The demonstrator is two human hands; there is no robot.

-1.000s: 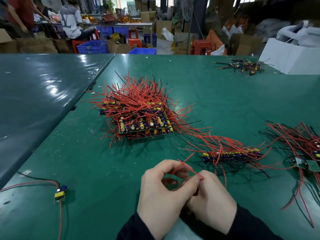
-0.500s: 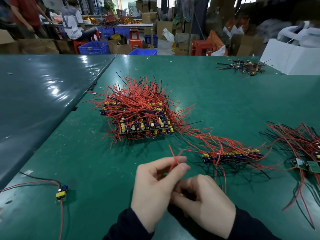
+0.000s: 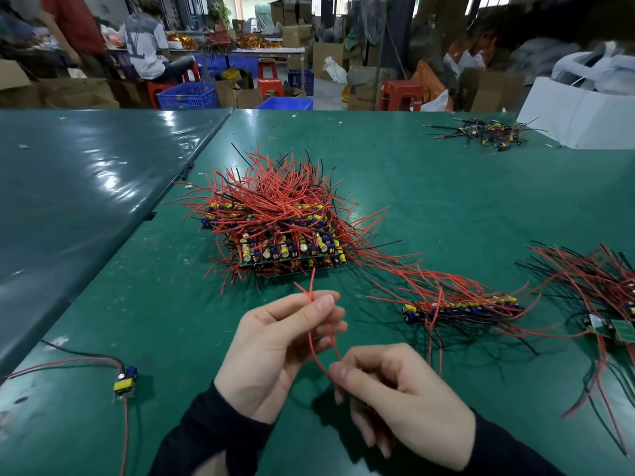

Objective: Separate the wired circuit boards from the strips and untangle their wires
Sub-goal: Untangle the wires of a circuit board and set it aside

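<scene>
Near the front edge of the green table [image 3: 446,173], the right hand [image 3: 395,393] and left hand [image 3: 275,348] each pinch two thin red wires [image 3: 321,341]. Left: one separated yellow-and-blue circuit board [image 3: 125,381]. Beyond: one board strip [image 3: 460,309], one large red-wired stack [image 3: 285,231].

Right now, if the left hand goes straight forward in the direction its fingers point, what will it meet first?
The left hand, pinching two red wires, points up and right across the green table. Probably it would first meet the loose wires trailing between the big pile of strips and the single strip, though depth is unclear.
</scene>
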